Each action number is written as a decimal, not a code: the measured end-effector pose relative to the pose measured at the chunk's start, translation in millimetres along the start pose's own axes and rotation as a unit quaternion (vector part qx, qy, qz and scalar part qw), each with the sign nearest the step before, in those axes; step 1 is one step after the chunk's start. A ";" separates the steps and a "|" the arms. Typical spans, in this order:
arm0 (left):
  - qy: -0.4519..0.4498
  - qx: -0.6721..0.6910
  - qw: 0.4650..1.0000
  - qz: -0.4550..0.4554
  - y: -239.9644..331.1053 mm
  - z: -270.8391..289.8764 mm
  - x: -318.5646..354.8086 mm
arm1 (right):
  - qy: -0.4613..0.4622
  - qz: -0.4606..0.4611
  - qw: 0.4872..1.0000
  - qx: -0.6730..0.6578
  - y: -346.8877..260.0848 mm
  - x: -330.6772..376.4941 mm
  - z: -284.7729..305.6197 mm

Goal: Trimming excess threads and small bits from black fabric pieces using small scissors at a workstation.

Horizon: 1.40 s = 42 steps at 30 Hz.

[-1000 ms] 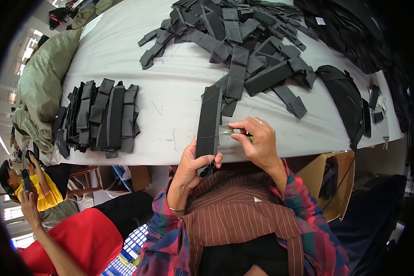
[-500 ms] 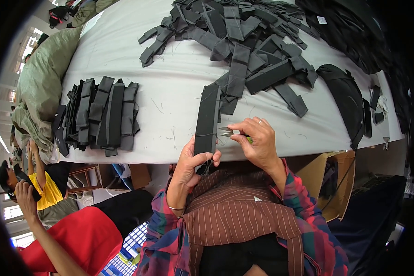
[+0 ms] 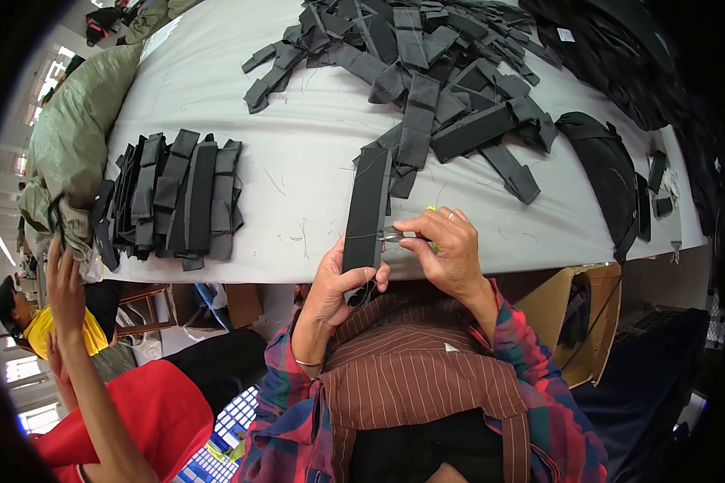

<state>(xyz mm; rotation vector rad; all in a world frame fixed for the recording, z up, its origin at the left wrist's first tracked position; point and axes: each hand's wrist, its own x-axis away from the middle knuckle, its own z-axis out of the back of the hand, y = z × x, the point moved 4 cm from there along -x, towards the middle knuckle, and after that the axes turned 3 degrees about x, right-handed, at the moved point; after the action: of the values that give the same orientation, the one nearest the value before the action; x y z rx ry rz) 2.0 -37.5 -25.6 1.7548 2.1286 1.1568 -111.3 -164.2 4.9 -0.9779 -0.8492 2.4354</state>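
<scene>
My left hand grips the lower end of a black fabric strip, which stands out over the table's near edge. Loose thread lies across the strip and dangles along its side. In my right hand is a small pair of thread snips, with a bit of yellow-green showing behind the fingers. The snips' blades touch or nearly touch the strip's right edge, where a thread crosses. Their blades look closed together.
Past the strip lies a loose heap of similar black strips. A neat row of strips is at the left on the white-covered table. A black bag-like piece and a cardboard box are to the right. Co-workers, one in red, sit left.
The snips have moved up to the strip's edge and their blades have come together. The strip has shifted slightly right. The co-worker's arm at the left has reached toward the table.
</scene>
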 end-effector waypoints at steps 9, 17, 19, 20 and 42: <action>-0.016 -0.043 0.999 -0.001 1.5 -2.0 0.4 | -0.018 -0.124 0.982 -0.144 10.2 -0.7 -2.9; -0.168 -0.143 0.970 0.099 -9.6 -17.6 9.1 | -0.053 -0.284 0.883 -0.370 16.0 -5.0 -24.7; -0.165 -0.108 0.976 0.095 -5.1 -18.2 7.4 | -0.038 -0.275 0.880 -0.384 23.3 -10.4 -29.2; -0.165 -0.108 0.976 0.095 -5.0 -16.8 7.5 | -0.023 -0.266 0.878 -0.398 23.6 -12.2 -29.4; 0.013 -0.267 0.954 -0.138 -4.6 17.2 -6.9 | -0.079 -0.057 0.991 -0.090 -20.1 -14.1 -17.5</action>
<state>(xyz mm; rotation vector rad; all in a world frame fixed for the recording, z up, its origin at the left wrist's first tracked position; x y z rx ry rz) 10.1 -35.9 -42.8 1.1723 1.7643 1.4921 -86.6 -150.0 14.9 -0.7793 -1.1637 2.3950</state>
